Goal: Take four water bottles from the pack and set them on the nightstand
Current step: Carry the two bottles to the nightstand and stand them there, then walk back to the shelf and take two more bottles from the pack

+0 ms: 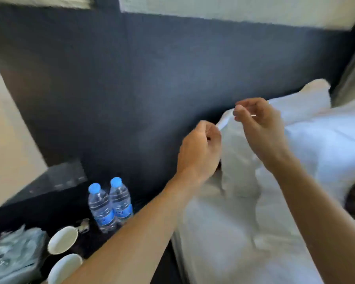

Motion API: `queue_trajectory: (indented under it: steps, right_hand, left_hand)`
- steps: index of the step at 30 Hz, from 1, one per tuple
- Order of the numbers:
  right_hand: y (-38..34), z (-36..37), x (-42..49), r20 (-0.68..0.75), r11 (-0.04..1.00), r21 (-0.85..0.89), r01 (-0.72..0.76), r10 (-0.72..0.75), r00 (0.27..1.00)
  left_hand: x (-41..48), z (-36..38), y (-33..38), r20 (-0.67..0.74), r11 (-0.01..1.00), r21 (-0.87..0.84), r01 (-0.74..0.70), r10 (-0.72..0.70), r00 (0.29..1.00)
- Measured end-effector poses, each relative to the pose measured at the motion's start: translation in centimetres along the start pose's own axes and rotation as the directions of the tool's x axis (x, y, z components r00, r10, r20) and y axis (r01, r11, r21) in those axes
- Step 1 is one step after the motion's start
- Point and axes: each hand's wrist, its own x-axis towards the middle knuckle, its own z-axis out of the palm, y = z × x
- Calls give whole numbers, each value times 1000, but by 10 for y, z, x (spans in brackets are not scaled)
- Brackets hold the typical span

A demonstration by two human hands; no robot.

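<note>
Two clear water bottles with blue caps and blue labels, one point(100, 208) and the other point(120, 198), stand upright side by side on the dark nightstand point(37, 203). At the lower left lies crumpled clear plastic wrap point(14, 253), blurred; I cannot tell whether bottles are inside it. My left hand point(199, 150) is closed on the top edge of a white pillow point(240, 171) standing on the bed. My right hand point(260, 128) pinches the same pillow's upper corner. Both hands are well to the right of the bottles.
Two white paper cups, one point(63, 239) and one point(65, 268), sit on the nightstand in front of the bottles. A dark box point(64, 177) stands at its back. The white bed point(244, 242) fills the right side. A dark padded headboard point(152, 78) rises behind.
</note>
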Motion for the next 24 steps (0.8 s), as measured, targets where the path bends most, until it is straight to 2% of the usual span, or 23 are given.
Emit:
queue_trajectory:
  steps: [4, 7, 9, 11, 13, 16, 20, 24]
  right_hand:
    - [-97, -182, 59, -36, 971, -196, -135, 130, 991]
    - [-172, -307, 51, -88, 886, -343, -312, 300, 950]
    - [-232, -383, 20, -160, 844, -388, -371, 335, 928]
    - [-293, -456, -26, -271, 787, -429, -443, 355, 895]
    - [-355, -523, -86, -409, 710, -464, -530, 359, 839]
    - [-446, -609, -187, -638, 593, -458, -662, 299, 710]
    - [-544, -684, -338, -859, 489, -347, -800, 177, 480]
    - [-627, -737, -489, -970, 467, -153, -871, 100, 224]
  left_hand:
    - [39, 27, 182, 223, 1000, 15, -22, 18, 975]
    - [42, 35, 312, 426, 991, 66, -115, 76, 901]
    - [26, 37, 394, 630, 970, 101, -219, 108, 769]
    - [-4, 40, 476, 802, 944, 60, -324, 148, 579]
    - [-51, 46, 554, 880, 888, -41, -459, 249, 404]
    - [-149, 58, 665, 864, 758, -268, -595, 462, 200]
    - [-314, 58, 771, 770, 649, -555, -520, 637, -26]
    - [-486, 48, 844, 671, 535, -722, -439, 695, -257]
